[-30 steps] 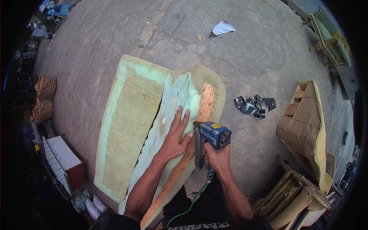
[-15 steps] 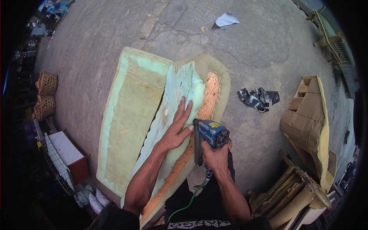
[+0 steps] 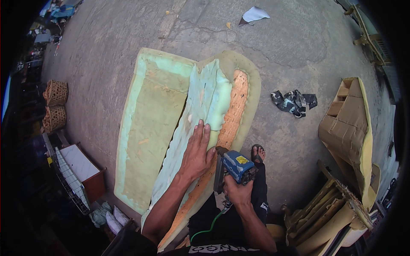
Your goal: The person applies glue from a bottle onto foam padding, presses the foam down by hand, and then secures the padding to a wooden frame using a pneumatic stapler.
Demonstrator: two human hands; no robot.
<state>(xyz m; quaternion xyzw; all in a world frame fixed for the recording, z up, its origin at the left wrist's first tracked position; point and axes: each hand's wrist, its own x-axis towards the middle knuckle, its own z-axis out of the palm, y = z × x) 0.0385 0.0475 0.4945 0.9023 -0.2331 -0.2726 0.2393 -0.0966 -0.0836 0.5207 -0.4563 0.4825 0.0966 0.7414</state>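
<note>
A foam-covered sofa section lies in front of me, with a wide flat foam panel [image 3: 158, 115] on its left. Along its right side runs a bare wooden strip [image 3: 236, 106] bordered by a padded foam edge [image 3: 253, 96]. Pale blue-green foam [image 3: 198, 100] lies between panel and wood. My left hand [image 3: 197, 155] rests flat on this foam, fingers stretched toward the far end, thumb by the wood. Wrapped round the handle of a blue and black staple gun [image 3: 239, 164], my right hand [image 3: 238, 191] holds its nose at the wooden strip. A green air hose [image 3: 212, 224] trails from the handle.
Crumpled dark patterned cloth [image 3: 294, 103] lies on the concrete floor to the right. Beyond it stand a cardboard-covered furniture frame [image 3: 348, 128] and a stack of padded parts [image 3: 324, 213]. Woven baskets [image 3: 55, 104] and a white-topped box [image 3: 77, 160] are on the left.
Both hands and the staple gun have shifted a little nearer to me along the wooden strip. My right foot has come into view beside the gun as the view shifted.
</note>
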